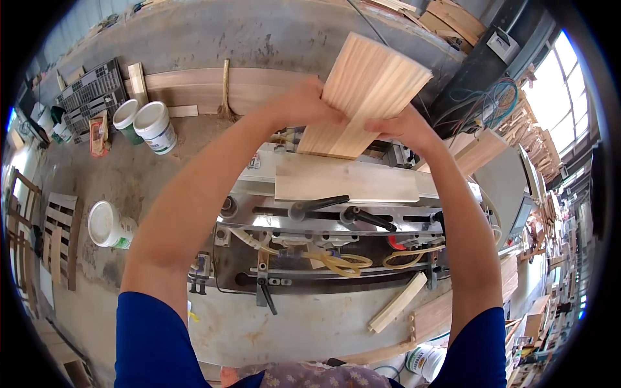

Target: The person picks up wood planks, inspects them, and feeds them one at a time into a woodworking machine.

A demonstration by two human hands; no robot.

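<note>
Both hands raised over the machine (336,226). Left hand (299,103) and right hand (402,126) clamped, fingers closed, on the lower end of a tilted board stack (365,90). Below, another board (346,182) flat on the machine; buckets (155,126) on the floor at left.

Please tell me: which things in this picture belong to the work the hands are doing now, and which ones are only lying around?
In hand:
- left hand and right hand, both gripping the pale wooden board stack
- flat pale plank on the grey metal machine below them

Lying about:
- white plastic buckets
- straw broom
- loose light wood strip
- black plastic crate
</note>
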